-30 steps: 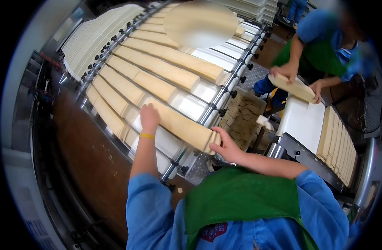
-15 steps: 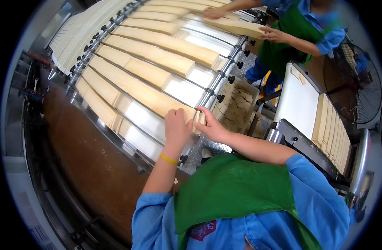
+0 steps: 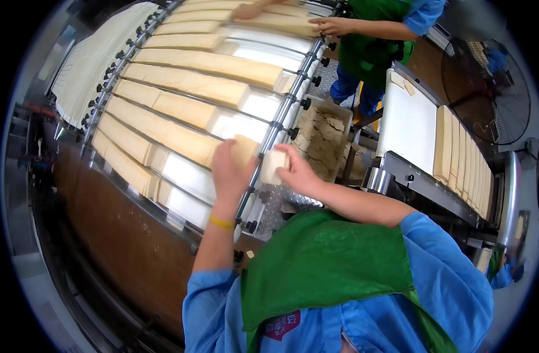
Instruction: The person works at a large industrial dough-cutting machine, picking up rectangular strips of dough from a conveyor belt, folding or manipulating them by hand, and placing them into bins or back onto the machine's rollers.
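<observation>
My right hand (image 3: 299, 175) grips a short, pale, dough-like block (image 3: 274, 166) between thumb and fingers, just past the metal edge bar. At the near end of a long stacked strip (image 3: 169, 129), my left hand (image 3: 229, 172) is closed, slightly blurred. A cut end piece (image 3: 244, 149) shows beside its fingers, tilted up from the strip. More pale strips lie in lanes between thin metal rods on the white conveyor belt (image 3: 193, 194). Some of the left fingertips are hidden behind the hand.
Across the belt, a co-worker's hands (image 3: 333, 27) hold another strip. A bin of pale scraps (image 3: 322, 135) stands below the edge bar (image 3: 275, 126) with its black knobs. To the right, a second white conveyor (image 3: 413, 117) carries several strips; a large fan (image 3: 487, 94) stands behind.
My right hand has drawn a short block away from the strip's end, over the edge bar. The end piece by my left hand has tilted up. The co-worker's strip now lies lower, nearer the belt.
</observation>
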{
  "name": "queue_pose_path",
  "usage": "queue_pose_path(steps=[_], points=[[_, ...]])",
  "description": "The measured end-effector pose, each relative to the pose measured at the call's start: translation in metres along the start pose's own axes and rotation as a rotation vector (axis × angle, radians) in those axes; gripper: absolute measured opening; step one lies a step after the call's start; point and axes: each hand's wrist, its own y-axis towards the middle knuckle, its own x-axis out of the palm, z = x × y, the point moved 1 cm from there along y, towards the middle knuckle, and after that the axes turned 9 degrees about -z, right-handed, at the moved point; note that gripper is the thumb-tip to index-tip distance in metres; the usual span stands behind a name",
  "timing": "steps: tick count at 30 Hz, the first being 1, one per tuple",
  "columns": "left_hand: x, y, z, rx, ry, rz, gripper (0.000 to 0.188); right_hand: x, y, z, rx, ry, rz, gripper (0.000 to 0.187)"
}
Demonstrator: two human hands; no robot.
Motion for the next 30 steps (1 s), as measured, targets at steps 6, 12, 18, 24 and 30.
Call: queue_pose_path(steps=[6,12,18,24,30], points=[[0.018,0.070,-0.070,-0.052,0.051,0.034,0.053,-0.085,-0.016,0.034,0.108,-0.384,0.300,0.057],[0.016,0.096,-0.063,-0.245,0.547,-0.089,0.047,-0.142,-0.096,0.066,0.360,-0.014,0.282,0.050],[0.023,0.107,-0.085,0.031,0.612,-0.038,0.041,-0.169,-0.161,0.079,0.266,0.279,0.414,0.033],[0.031,0.116,-0.101,-0.116,0.569,-0.335,0.047,-0.239,-0.224,0.108,0.204,0.226,0.630,0.023],[0.059,0.159,-0.049,-0.151,0.630,-0.311,0.039,-0.321,-0.283,0.141,0.243,0.294,1.246,0.049]])
